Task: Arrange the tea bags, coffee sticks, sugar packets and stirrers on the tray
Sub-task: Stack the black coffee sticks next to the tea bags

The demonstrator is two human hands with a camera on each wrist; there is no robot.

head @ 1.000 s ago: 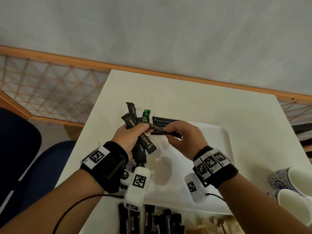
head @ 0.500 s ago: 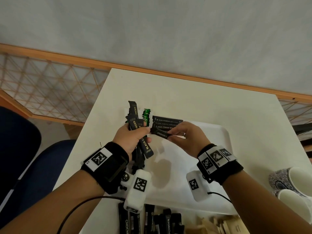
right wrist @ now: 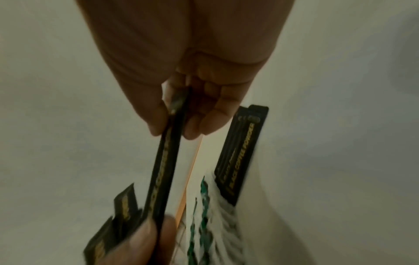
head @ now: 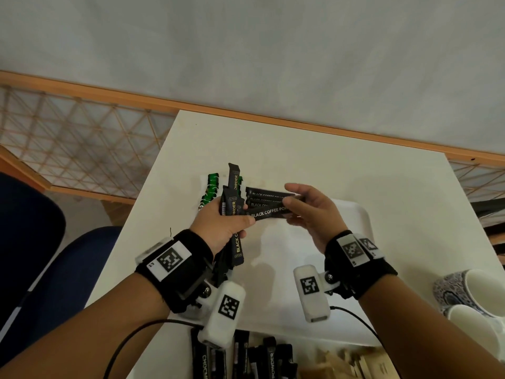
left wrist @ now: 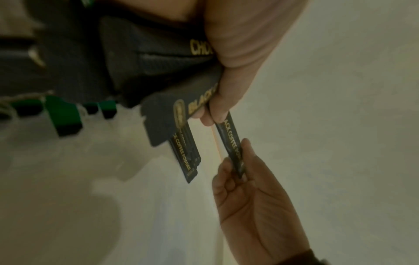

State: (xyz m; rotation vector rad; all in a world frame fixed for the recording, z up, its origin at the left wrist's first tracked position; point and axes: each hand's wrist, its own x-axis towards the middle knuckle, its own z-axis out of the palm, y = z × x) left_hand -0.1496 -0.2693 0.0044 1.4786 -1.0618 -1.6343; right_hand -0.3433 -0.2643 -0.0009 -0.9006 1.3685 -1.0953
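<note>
1. Change since a second ago: the single stick (head: pixel 269 212) then lay low between both hands, its lettering hidden; it now faces the head camera with "BLACK COFFEE POW…" readable, and the right hand (head: pixel 311 214) has slid out toward its right end.
2. Left hand (head: pixel 222 224) has turned a little; the bundle (head: pixel 233 203) it holds stands more upright than before, one stick poking up past the others.
3. Stick axis: its long axis runs left to right across the head view, slightly raised toward the right. Its left end meets the left thumb; its right end sits in the right hand.
4. Right hand grip: thumb and fingers (right wrist: pixel 195 129) pinch the stick's end, seen edge-on in the right wrist view.
5. Left hand grip: fingers are curled round the bundle, whose long axis runs roughly toward and away from the person; lower ends hang below the palm. The thumb (left wrist: pixel 217 111) also touches the single stick's end.
6. Place: the stick is held in the air above the tray (head: pixel 352 214), near its far left corner.
7. Row (head: pixel 266 196) of black sticks lies flat on the tray just behind the held one, parallel to it.
8. Green packets (head: pixel 209 191) lie left of that row.
9. More sticks (head: pixel 262 359) lie at the table's near edge; mugs (head: pixel 470 294) sit on the right.
</note>
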